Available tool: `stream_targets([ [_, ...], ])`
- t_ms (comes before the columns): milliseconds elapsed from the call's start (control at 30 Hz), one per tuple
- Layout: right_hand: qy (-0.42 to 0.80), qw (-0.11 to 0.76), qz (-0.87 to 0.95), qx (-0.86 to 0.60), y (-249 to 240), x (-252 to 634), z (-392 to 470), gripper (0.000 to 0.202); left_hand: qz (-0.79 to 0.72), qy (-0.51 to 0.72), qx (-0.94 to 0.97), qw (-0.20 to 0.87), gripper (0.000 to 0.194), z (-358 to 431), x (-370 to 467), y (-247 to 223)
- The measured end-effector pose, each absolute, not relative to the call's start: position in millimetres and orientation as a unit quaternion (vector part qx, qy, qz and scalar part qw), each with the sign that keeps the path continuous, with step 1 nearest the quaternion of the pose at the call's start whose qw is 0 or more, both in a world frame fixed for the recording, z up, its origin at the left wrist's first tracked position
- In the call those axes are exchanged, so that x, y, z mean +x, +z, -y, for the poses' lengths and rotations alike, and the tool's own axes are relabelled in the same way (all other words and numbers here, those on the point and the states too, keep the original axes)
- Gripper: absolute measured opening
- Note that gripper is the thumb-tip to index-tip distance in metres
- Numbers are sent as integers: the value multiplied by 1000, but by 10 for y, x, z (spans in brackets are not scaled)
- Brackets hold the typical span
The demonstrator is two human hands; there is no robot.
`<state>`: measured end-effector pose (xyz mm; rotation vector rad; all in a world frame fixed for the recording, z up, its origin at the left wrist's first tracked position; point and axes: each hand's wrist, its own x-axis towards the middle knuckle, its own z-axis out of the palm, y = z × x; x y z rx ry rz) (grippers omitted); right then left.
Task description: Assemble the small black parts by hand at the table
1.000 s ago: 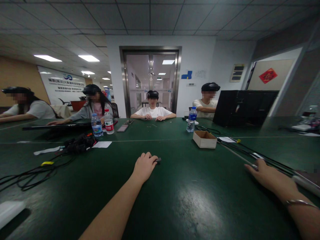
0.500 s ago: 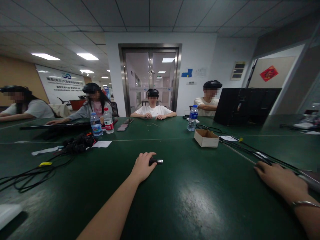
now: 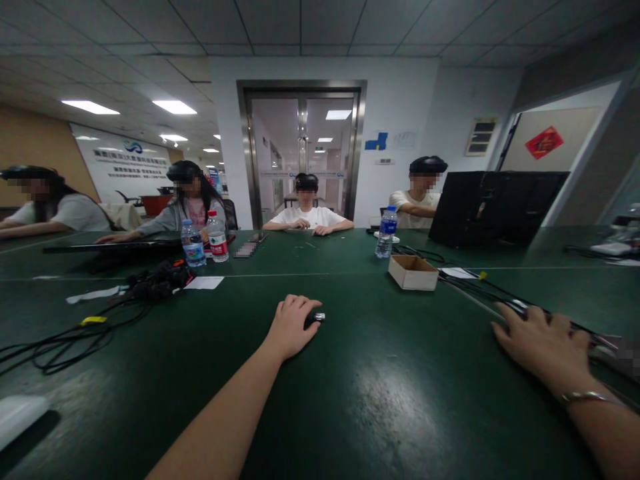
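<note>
Near the middle of the green table (image 3: 320,380), my left hand (image 3: 295,327) is closed round a small black object with a silver tip (image 3: 318,317), which points right. What the object is cannot be made out for certain. My right hand (image 3: 543,340), with a bracelet (image 3: 590,397) at its wrist, is over the right side of the table with its fingers spread. It is beside black cables (image 3: 505,297) and holds nothing that I can see. An open cardboard box (image 3: 413,277) stands between the hands, farther back.
Bottles (image 3: 193,245) (image 3: 217,238) stand at the back left, and another bottle (image 3: 387,233) behind the box. Cables (image 3: 65,343) lie at the left, a black monitor (image 3: 495,208) stands at the back right. Several people sit across the table.
My right hand has moved slightly left and its fingers have spread. My left hand still grips the black object, a little higher in view. The view has shifted slightly.
</note>
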<state>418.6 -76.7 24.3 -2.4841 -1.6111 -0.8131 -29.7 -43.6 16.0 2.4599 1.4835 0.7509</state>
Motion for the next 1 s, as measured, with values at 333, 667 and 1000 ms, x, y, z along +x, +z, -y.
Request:
stream_targets([
  [333, -168, 225, 766, -578, 82, 2534, 431, 36, -512, 341, 744, 260, 25, 190, -267, 2],
  [667, 321, 469, 648, -507, -128, 934, 37, 12, -371, 662, 354, 546, 27, -159, 82, -170],
  [1000, 310, 511, 634, -490, -60, 1234, 81, 12, -370, 652, 391, 533, 26, -85, 155, -83],
])
